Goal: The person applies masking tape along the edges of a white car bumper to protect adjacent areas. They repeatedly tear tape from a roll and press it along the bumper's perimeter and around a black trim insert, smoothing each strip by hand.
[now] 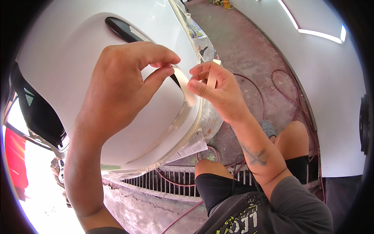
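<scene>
My left hand point(120, 78) is raised over a white car body panel point(136, 144), thumb and forefinger pinched together. From its fingertips a strip of pale masking tape point(181, 80) hangs down, its lower end blurred. Just right of it, my right hand point(220, 87) has curled fingers around a second pale strip point(212, 80), which looks like tape and pokes out above the knuckles. The right thumb tip is close to the hanging strip; whether they touch I cannot tell. Behind the hands, a long black inset piece point(120, 29) sits in the panel, partly hidden by my left hand.
Masking tape and newspaper point(194, 146) line the panel's edge. Red hoses point(272, 78) loop across the stained floor point(249, 50), and a metal grate point(144, 182) runs below the panel. Another white panel point(339, 97) stands at the right. My bent knees are close beneath.
</scene>
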### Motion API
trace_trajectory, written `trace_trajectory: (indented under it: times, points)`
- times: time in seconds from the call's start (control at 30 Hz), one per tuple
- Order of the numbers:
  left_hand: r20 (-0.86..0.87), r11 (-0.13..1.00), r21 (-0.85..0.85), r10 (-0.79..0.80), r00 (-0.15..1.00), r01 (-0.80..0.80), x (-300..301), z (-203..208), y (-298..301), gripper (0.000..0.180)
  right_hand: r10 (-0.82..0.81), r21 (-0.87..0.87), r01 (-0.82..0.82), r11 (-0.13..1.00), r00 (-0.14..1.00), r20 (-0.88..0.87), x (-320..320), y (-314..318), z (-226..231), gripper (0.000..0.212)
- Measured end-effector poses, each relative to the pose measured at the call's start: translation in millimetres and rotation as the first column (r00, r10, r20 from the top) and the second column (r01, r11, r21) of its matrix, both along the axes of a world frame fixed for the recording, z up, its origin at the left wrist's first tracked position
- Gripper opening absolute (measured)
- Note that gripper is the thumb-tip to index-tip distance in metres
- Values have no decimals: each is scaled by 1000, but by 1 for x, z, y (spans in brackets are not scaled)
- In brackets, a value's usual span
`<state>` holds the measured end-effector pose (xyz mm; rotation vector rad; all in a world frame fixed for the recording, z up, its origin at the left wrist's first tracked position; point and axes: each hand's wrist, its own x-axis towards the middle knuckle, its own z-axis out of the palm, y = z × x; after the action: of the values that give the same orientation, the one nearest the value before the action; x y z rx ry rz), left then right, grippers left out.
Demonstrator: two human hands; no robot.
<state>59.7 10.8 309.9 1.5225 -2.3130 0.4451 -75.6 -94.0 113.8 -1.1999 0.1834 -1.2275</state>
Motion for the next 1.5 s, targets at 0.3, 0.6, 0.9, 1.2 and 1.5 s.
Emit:
trace_trajectory:
  times: [0.3,0.6,0.9,1.2,1.5]
  points:
    - [168,988,84,112,979,-127,4,-6,-36,17,-47,80,47,996,999,-6,26,-12,-56,42]
    - [385,984,99,101,917,-151,-5,-10,-54,19,0,153,-31,988,979,203,45,3,-74,29]
    - [419,983,64,132,898,-174,-10,-9,-63,20,78,190,-119,974,975,210,49,-3,-73,19]
    - [438,978,77,140,888,-193,-8,-16,-64,19,37,226,-87,970,975,218,48,-8,-74,23]
    - [508,974,121,105,855,-191,-7,-12,-66,20,-39,93,36,995,999,33,55,-17,-74,7]
